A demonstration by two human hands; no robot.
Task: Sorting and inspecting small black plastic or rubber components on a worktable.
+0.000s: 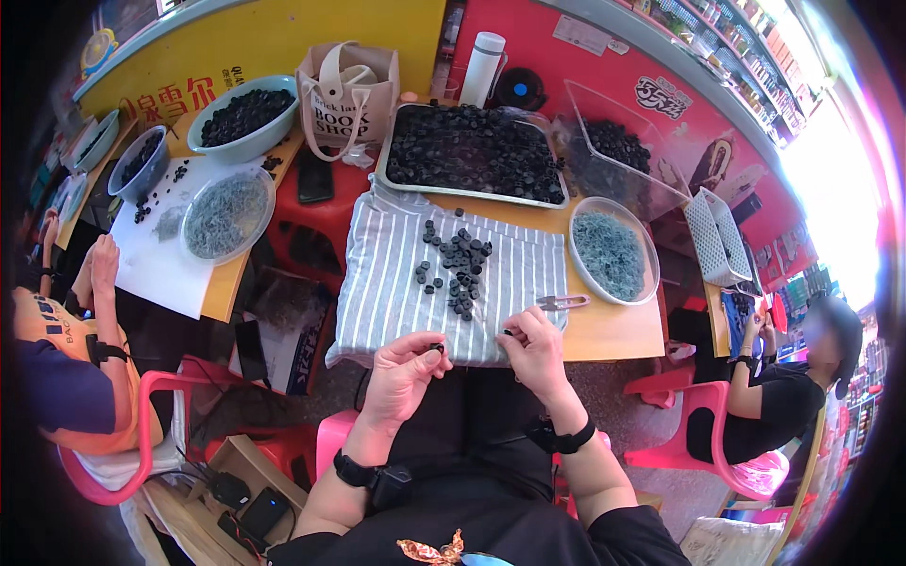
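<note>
My left hand (406,373) pinches a small round black piece (437,348) between thumb and fingertips, just off the near edge of a grey-and-white striped cloth (377,283). My right hand (535,354) is closed in a pinch at the cloth's near right edge. A tiny dark bit (508,332) shows at its fingertips, too small to name. Between and beyond my hands, a loose heap of black ring-like pieces (461,259) lies on the cloth. Small thread snips (564,302) lie to the right of my right hand, on the cloth's right edge.
Behind the cloth stands a metal tray (472,195) full of black pieces. A round tub (645,288) of greyish trimmings sits right, near a clear box (672,195). A white flask (482,68) and tote bag (321,80) stand behind. People sit left (71,368) and right (788,396).
</note>
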